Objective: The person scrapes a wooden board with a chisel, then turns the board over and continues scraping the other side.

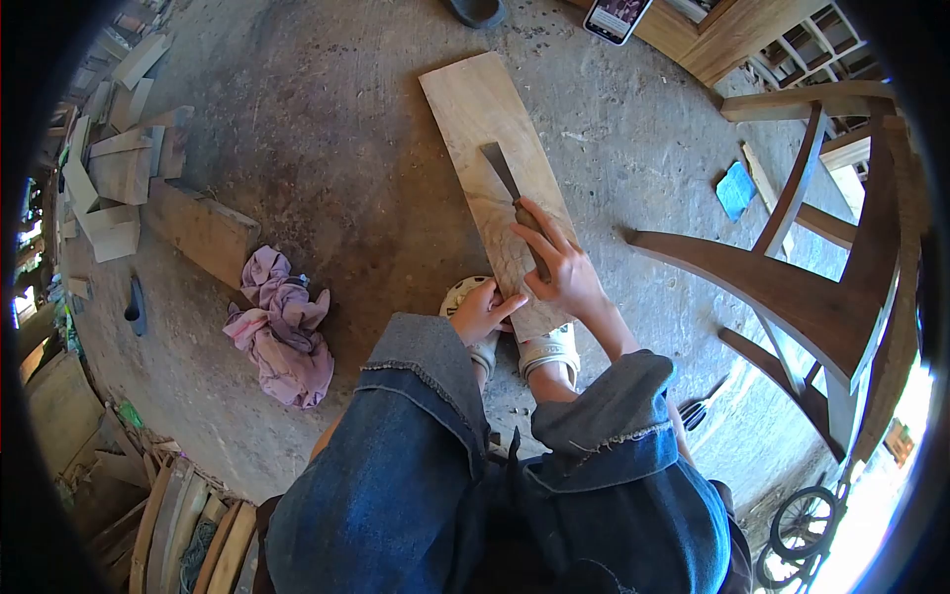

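Note:
A long flat wooden board (482, 99) lies on the concrete floor, its near end at my feet in light clogs (551, 348). My right hand (571, 281) is closed around the wooden handle of a putty knife (506, 174). Its dark, flared blade points away from me over the middle of the board. At the board's near left edge, my left hand (479, 315) grips the wood, thumb over the top face. The fingers under that edge are partly hidden.
Left of my knees, a crumpled pink cloth (282, 337) lies by a wooden block (203, 233) and piled offcuts (119, 168). A wooden chair frame (792, 287) fills the right side. Beyond are a blue sheet (735, 191) and a phone (616, 18).

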`<action>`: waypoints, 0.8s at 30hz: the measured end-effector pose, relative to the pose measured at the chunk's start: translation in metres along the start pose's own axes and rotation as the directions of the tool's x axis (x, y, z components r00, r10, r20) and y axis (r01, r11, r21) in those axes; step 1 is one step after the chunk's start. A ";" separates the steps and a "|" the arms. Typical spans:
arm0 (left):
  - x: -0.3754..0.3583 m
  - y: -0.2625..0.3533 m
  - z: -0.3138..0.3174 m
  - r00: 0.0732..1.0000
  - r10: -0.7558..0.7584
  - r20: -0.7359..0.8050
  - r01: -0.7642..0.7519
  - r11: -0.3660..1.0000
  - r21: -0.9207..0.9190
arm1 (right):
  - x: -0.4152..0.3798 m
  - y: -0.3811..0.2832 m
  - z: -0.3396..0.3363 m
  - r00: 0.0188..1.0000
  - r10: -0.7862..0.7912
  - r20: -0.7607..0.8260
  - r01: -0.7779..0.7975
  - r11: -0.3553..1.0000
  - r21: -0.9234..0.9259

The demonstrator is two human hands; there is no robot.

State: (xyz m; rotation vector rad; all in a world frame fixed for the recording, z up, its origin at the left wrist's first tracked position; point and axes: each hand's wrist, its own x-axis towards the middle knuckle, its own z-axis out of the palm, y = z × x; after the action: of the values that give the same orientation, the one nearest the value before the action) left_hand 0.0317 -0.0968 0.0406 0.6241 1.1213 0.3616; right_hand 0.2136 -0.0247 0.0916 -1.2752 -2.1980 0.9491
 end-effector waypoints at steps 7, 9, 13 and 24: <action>0.000 -0.006 0.004 0.996 0.077 -0.048 -0.082 0.991 -0.108 | -0.035 -0.010 -0.005 0.999 0.042 -0.009 -0.041 0.999 0.026; 0.000 -0.006 0.004 0.998 0.061 -0.026 -0.063 0.992 -0.105 | -0.050 -0.012 -0.007 0.999 0.044 -0.011 -0.043 0.998 0.045; 0.002 -0.009 0.001 0.996 0.083 -0.018 -0.083 0.996 -0.035 | -0.056 -0.009 -0.004 0.999 0.038 -0.029 -0.038 0.999 0.017; -0.001 -0.003 0.004 0.994 0.091 -0.067 -0.091 0.996 0.004 | 0.016 -0.003 0.006 0.990 0.141 0.009 -0.140 0.986 -0.094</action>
State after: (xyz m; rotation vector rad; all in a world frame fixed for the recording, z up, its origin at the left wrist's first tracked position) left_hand 0.0343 -0.1012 0.0405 0.6691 1.1599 0.4634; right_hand 0.2000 -0.0138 0.0898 -1.4875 -2.2110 0.9214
